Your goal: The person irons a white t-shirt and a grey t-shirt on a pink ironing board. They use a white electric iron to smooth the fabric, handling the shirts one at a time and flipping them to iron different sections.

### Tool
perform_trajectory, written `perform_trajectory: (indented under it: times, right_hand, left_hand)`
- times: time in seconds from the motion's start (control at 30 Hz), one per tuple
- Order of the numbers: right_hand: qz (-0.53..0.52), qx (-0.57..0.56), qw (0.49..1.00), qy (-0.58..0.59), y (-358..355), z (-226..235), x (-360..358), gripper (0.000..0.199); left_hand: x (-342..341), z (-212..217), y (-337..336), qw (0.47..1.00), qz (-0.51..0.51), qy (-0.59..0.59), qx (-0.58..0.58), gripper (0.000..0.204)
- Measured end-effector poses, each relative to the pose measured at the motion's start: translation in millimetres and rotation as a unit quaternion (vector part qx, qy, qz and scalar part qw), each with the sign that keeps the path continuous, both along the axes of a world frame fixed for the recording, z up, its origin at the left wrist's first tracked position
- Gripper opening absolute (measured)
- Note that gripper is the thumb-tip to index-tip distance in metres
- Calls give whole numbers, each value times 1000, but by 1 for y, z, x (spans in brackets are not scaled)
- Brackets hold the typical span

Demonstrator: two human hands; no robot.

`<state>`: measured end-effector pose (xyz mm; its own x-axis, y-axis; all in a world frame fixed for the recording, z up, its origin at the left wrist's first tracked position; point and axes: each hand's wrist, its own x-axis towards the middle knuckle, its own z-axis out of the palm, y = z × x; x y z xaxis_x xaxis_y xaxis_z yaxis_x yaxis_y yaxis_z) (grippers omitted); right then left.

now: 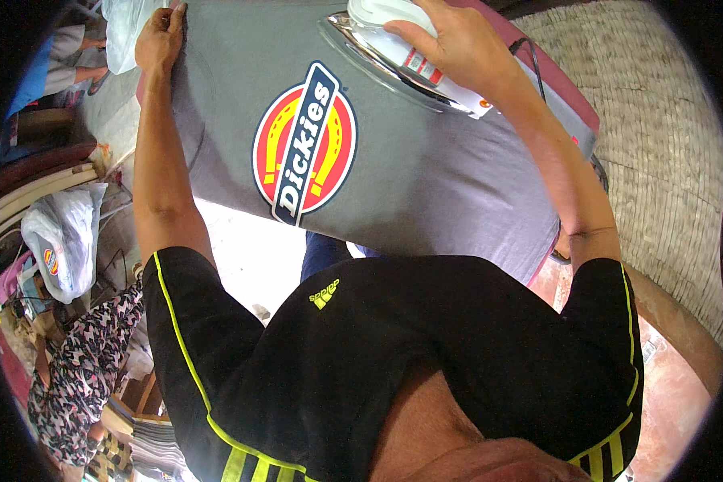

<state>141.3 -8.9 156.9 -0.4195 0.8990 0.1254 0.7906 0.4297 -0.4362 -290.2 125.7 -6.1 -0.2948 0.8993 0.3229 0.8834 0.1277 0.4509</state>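
Right hand (450, 40) clamped on the iron (402, 48) at top center, left hand (161, 36) pinching the grey shirt (426, 177) taut at upper left; best glide slowly, keeping fabric flat.

Single head-worn fisheye view, steeply downward past the wearer's chest, close over the ironing surface (566, 100).

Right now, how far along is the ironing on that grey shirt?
Done: the grey T-shirt lies spread flat on the board, and the cloth around its round print looks smooth. In hand: the right hand grips the white iron near the shirt's far end, while the left hand pins the far left edge. Left: the cloth by the iron shows creases.
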Motion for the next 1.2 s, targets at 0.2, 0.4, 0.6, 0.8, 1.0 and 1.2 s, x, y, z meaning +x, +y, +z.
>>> perform_trajectory:
  times: [0.2, 0.4, 0.6, 0.8, 1.0, 1.2]
  right_hand:
    - [-5, 13, 1000, -28, -17, -16, 34, 37]
    - [43, 52, 996, -59, 8, -12, -3, 38]
    - [-25, -6, 998, -52, 4, -7, -1, 36]
    - [-23, 25, 999, -30, 8, -10, 3, 38]
    - [44, 63, 996, -35, 35, -19, -32, 37]
    - [-36, 11, 996, -85, 19, -16, 17, 36]
  left_hand:
    - [5, -1, -3, 1000, -5, -19, 10, 53]
    - [15, 8, -10, 998, -8, -18, 62, 45]
    - [18, 8, -12, 995, -9, 6, 102, 42]
    - [17, 6, -12, 995, -5, 7, 96, 42]
    - [20, 8, -8, 995, -23, -8, 97, 43]
    - [10, 17, -15, 995, 3, 90, 44, 50]
